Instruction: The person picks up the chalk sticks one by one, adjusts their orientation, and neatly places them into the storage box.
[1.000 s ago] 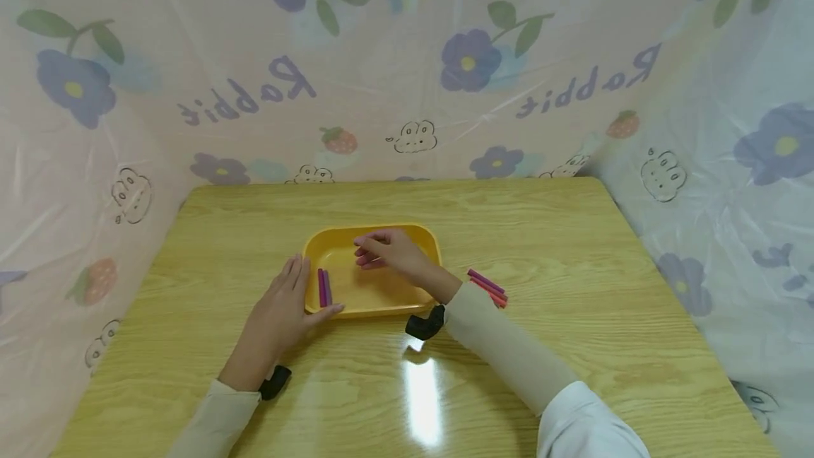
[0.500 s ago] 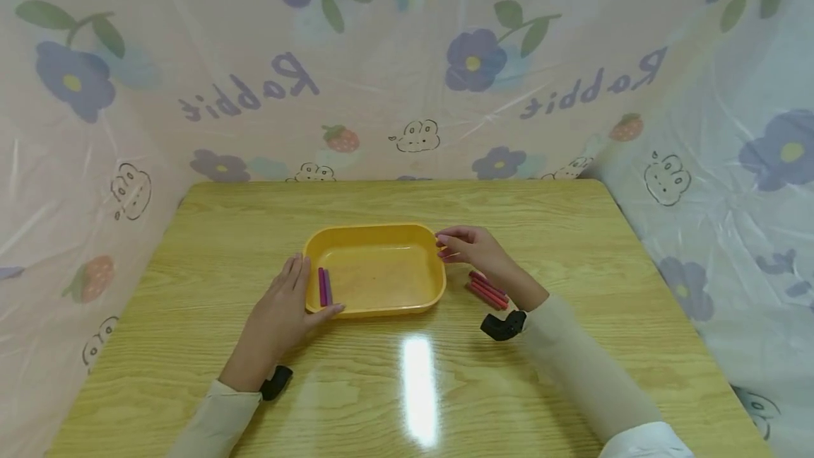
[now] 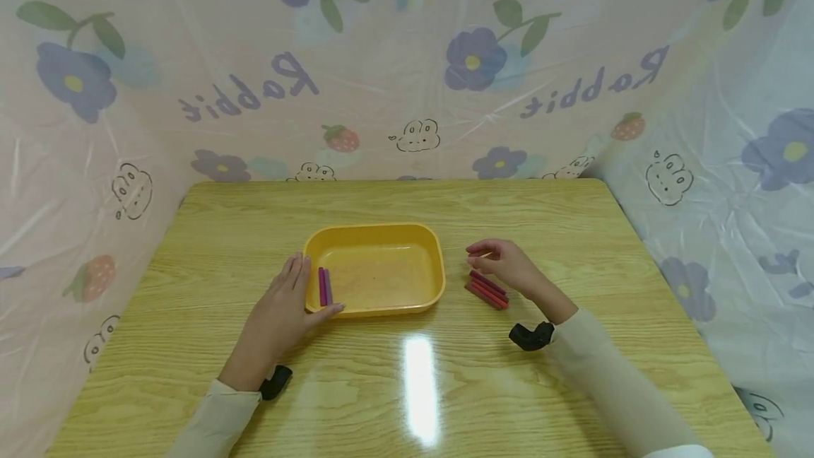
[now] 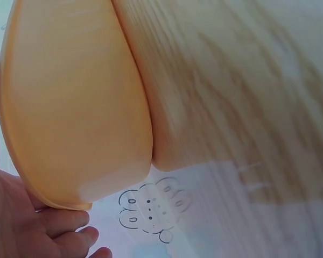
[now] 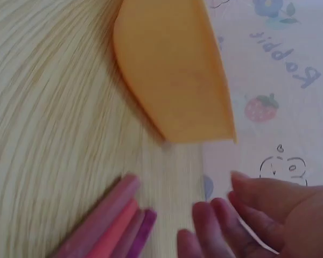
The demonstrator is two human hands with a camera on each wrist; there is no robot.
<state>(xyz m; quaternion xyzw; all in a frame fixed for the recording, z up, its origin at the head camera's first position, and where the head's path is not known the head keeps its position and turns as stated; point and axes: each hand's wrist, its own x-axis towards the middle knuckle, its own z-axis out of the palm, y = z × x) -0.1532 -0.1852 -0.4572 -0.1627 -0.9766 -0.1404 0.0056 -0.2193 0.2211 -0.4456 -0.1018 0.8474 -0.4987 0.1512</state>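
My left hand rests against the left end of a yellow plastic tray, fingers along the left rim and thumb on the near rim. Inside the tray, by that end, a magenta stick and a purple stick lie side by side. To the right of the tray, my right hand hovers with loosely bent fingers and nothing between them. Just below its fingertips lies a small bundle of slim sticks in red, dusky pink and purple. The right wrist view shows these sticks close beside the fingers.
The wood-grain table carries the tray and the bundle. A patterned sheet with flowers, strawberries and rabbits walls in its back and both sides. Black wrist mounts sit at both wrists.
My right hand has moved from over the tray out to the right, past its rim, and now hovers by the stick bundle. My left hand and the tray have stayed put.
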